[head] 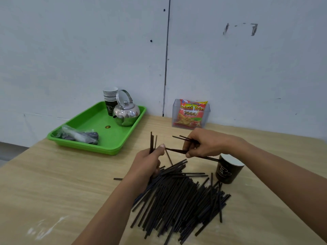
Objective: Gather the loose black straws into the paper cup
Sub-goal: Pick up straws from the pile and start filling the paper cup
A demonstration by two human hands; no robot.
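Observation:
A large heap of loose black straws (178, 198) lies on the wooden table in front of me. My left hand (148, 161) hovers above the heap's far end, shut on a small upright bundle of black straws (152, 144). My right hand (207, 144) is beside it to the right, shut on a few black straws (184, 138) that lie nearly level; one of them reaches across to my left thumb. The dark paper cup (228, 169) stands upright on the table just below my right wrist, at the heap's right edge.
A green tray (95, 121) at the back left holds a steel kettle (126, 112), a stack of paper cups (110, 98) and a plastic bag of straws (79, 136). A clear holder with a French fries packet (191, 114) stands against the wall.

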